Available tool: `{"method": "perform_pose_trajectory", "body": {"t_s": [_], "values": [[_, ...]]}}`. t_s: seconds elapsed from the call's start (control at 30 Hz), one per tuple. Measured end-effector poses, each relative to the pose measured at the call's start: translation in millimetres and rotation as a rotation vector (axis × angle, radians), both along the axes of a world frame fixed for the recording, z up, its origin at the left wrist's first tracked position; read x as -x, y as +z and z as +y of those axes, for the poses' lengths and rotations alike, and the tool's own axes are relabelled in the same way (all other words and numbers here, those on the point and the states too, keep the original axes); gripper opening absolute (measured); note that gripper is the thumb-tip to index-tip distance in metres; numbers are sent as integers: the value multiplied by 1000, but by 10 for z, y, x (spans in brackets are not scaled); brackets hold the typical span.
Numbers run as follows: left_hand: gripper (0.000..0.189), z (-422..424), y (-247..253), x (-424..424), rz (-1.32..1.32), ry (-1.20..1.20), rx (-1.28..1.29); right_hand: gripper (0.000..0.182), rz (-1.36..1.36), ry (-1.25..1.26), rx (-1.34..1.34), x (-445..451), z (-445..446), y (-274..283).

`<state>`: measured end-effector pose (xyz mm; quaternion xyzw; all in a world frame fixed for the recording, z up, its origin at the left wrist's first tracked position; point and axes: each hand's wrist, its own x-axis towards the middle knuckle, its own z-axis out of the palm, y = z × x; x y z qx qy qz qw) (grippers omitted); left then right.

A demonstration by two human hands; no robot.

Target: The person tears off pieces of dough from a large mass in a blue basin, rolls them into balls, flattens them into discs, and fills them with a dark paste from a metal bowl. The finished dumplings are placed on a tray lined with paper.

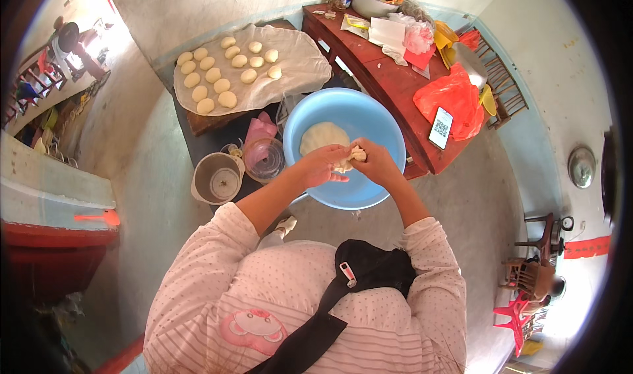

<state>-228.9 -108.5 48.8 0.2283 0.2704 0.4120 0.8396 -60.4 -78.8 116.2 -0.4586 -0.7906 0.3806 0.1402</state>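
Both my hands are over a large light-blue plastic basin (381, 122). A big pale lump of dough (322, 136) lies inside it, partly covered by my left hand (324, 165). Between my hands is a small torn piece of dough (358, 153), pinched by the fingers of my right hand (375, 160). My left thumb and fingers press against that piece from the other side; its lower part is hidden by the fingers. To the left, several round dough balls (222, 85) rest in loose rows on a whitish cloth (296, 62) over a wooden board (210, 122).
A grey pot (217, 179) and a clear plastic container (264, 160) stand left of the basin. On the red wooden table (383, 85) at right lie a phone (440, 128), a red plastic bag (447, 102) and papers. A person (541, 281) is far right, near a pink stool (515, 319).
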Motion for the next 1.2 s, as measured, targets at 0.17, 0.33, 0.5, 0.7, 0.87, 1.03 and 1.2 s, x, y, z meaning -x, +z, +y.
{"method": "perform_pose_trajectory", "body": {"t_s": [0.17,0.33,0.5,0.7,0.87,1.03,1.2], "values": [[26,92,-280,-44,17,155,-43,46,146,108,-38,-111,122,-190],[31,84,-150,93,84,73,96,60,33,183,-127,-158,118,-14],[36,93,-125,44,14,-81,96,43,12,120,-91,-85,81,-175],[30,107,-205,-9,-33,29,44,32,19,34,-13,-66,95,-249],[21,164,-331,16,3,104,86,39,86,39,241,-83,125,-232],[19,217,-396,42,-15,170,109,47,227,-232,384,-48,122,-180],[19,199,-424,-21,-60,149,45,43,266,-116,438,-15,137,-342]]}}
